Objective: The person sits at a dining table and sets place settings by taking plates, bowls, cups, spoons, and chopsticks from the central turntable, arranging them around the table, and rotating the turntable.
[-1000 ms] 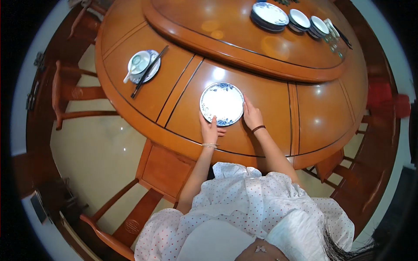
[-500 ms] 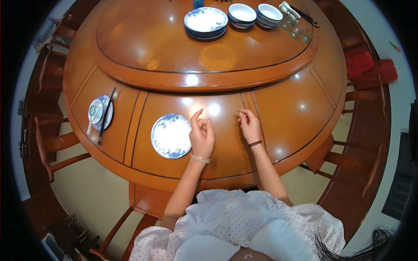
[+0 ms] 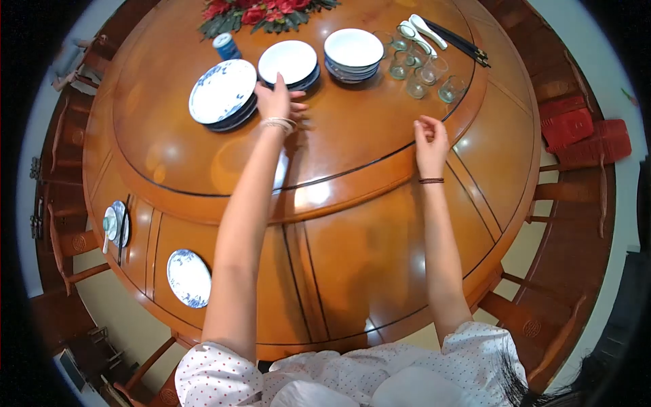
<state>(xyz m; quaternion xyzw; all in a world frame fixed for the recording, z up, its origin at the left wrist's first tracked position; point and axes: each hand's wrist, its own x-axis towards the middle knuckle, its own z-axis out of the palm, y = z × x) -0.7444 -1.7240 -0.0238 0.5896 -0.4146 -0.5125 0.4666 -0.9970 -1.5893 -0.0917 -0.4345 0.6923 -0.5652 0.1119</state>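
My left hand [image 3: 276,102] reaches over the raised round turntable [image 3: 352,152] with its fingers spread. It is at the front of the left stack of white bowls [image 3: 288,60], one finger overlapping the rim; I cannot tell if it touches. Just left of that hand stands a stack of blue-and-white plates [image 3: 220,91]. To the right is a second stack of bowls [image 3: 353,51]. My right hand [image 3: 432,141] hovers above the turntable's front edge, empty, fingers loosely bent, below several small glasses [image 3: 416,85].
White spoons [image 3: 428,32] and dark chopsticks [image 3: 468,47] lie behind the glasses. A blue can [image 3: 226,46] and red flowers [image 3: 254,13] stand farther back. On the lower table are a single plate [image 3: 190,278] and a place setting [image 3: 116,224]. Chairs surround the table.
Both hands have moved forward from the lower table to the turntable, the left to the bowls, the right toward the glasses. The view has shifted, showing more of the turntable's far side.
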